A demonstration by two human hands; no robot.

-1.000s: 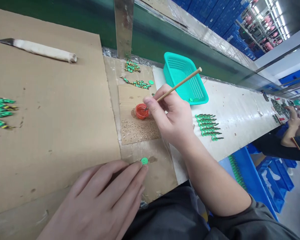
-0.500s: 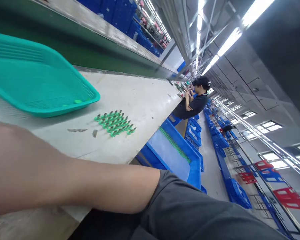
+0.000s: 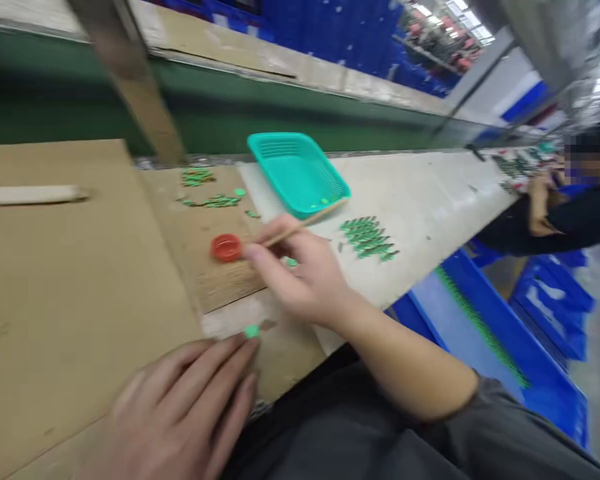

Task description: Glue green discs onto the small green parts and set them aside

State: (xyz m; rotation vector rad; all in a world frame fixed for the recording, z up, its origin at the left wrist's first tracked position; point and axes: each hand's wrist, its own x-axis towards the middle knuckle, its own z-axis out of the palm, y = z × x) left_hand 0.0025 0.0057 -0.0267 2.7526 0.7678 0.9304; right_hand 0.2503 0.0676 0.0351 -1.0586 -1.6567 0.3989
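My right hand (image 3: 305, 273) is closed round a thin wooden stick (image 3: 300, 227). The stick's lower end is beside a small red dish (image 3: 227, 247) on brown cardboard. A small green piece lies partly hidden under that hand. My left hand (image 3: 185, 400), blurred and nearer to me, has its fingers together, with a small round green disc (image 3: 251, 331) at the fingertips. Behind the red dish are loose small green pieces (image 3: 220, 201) and a further heap (image 3: 197, 176). To the right, green pieces with dark pins stand in rows (image 3: 367, 237) on the white tabletop.
A teal plastic basket (image 3: 300, 173) with a few green bits stands behind my right hand. A white rod (image 3: 30, 195) lies on cardboard at left. Blue crates (image 3: 490, 333) sit below the table's right edge. Another person (image 3: 570, 207) works farther along.
The view has swung left and now takes in both hands, the cardboard and the red dish. Only a bare arm crossed the near view before; basket and rows now appear farther right.
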